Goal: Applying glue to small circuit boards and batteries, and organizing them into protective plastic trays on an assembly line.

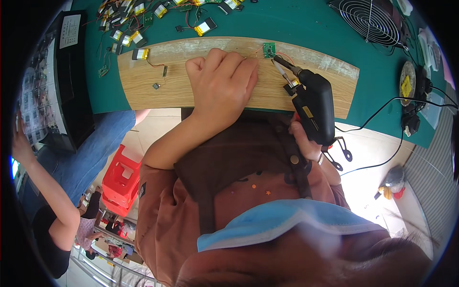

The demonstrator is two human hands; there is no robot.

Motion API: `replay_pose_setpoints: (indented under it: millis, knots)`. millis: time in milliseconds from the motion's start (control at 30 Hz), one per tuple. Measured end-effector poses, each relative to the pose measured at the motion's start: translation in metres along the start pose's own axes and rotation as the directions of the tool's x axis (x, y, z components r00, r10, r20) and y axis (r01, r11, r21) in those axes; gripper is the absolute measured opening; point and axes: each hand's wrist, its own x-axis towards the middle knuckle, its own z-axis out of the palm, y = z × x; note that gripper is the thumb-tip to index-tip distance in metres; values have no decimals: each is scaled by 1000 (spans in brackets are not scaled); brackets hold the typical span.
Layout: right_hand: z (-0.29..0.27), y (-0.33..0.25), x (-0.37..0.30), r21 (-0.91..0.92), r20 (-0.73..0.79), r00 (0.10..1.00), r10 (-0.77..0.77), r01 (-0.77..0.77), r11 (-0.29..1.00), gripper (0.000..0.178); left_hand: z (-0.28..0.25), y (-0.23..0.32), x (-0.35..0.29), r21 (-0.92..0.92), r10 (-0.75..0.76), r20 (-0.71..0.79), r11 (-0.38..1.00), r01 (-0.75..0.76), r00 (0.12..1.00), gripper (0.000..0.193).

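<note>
My right hand [306, 139] is wrapped round the grip of a black soldering gun [314, 105]. The tip of the gun points up and left, close to a small green circuit board [269, 49] with thin wires. My left hand [221, 86] is closed, fingers curled, just left of that board; whatever its fingertips hold is hidden. Both hands are over a wooden board [143, 88]. On its left part lie a yellow-ended battery [140, 54] wired to a narrow green circuit strip [165, 71], and a small metallic part [156, 86]. Another small battery [293, 84] shows partly beside the gun.
Several wired batteries [136, 38] lie heaped on the green mat [287, 24] at the back left. At the far right are a fan with a wire guard [368, 21], a round tin with a yellow sponge [407, 83] and a black cable [382, 107]. Another person's arm [55, 186] is at left.
</note>
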Motion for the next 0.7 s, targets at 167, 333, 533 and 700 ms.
replay_pose_setpoints:
  millis: [167,333,533,700]
  knots:
    - [0,-1,1,-41,-1,1000,-23,23,999,20,-1,1,3,4,-12,15,1000,12,1000,15]
    - [0,1,0,-90,-10,1000,-25,24,996,25,-1,2,3,-4,-35,36,999,35,999,15]
    - [1,10,-4,-93,-56,998,-8,2,996,39,0,2,3,4,-37,37,999,37,999,15]
    - [-2,6,2,-213,14,995,-100,100,972,43,1,0,3,-12,-40,18,999,41,999,14]
